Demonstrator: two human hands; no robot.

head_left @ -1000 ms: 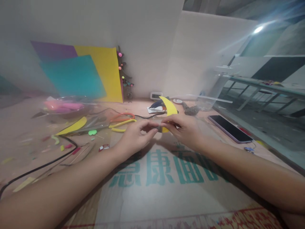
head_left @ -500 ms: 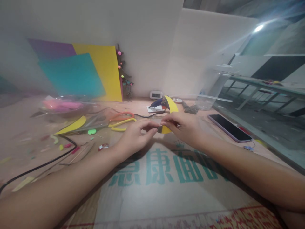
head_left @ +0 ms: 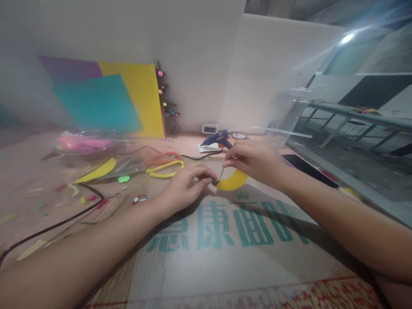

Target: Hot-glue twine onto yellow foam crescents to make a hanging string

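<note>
A yellow crescent-shaped piece point(head_left: 234, 181) hangs between my two hands, its curve facing down. My left hand point(head_left: 189, 182) pinches its left end, where a dark grey bit point(head_left: 215, 182) shows at the fingertips. Thumb and finger of my right hand point(head_left: 254, 161) are closed on a thin greyish strand point(head_left: 221, 174) that runs down to that grey end. The crescent's right end passes behind my right fingers, so I cannot tell whether they touch it.
A blue glue gun point(head_left: 216, 139) lies behind my hands. Scissors with yellow handles point(head_left: 165, 169), another yellow crescent point(head_left: 98, 170) and a black cord point(head_left: 58, 222) lie left. A phone point(head_left: 307, 171) is at right, partly behind my forearm. Coloured sheets point(head_left: 96, 101) lean on the wall.
My right hand has moved slightly right, drawing the strand away from my left fingertips. The yellow crescent has swung from upright to lying lower, curve down. My left hand has hardly moved.
</note>
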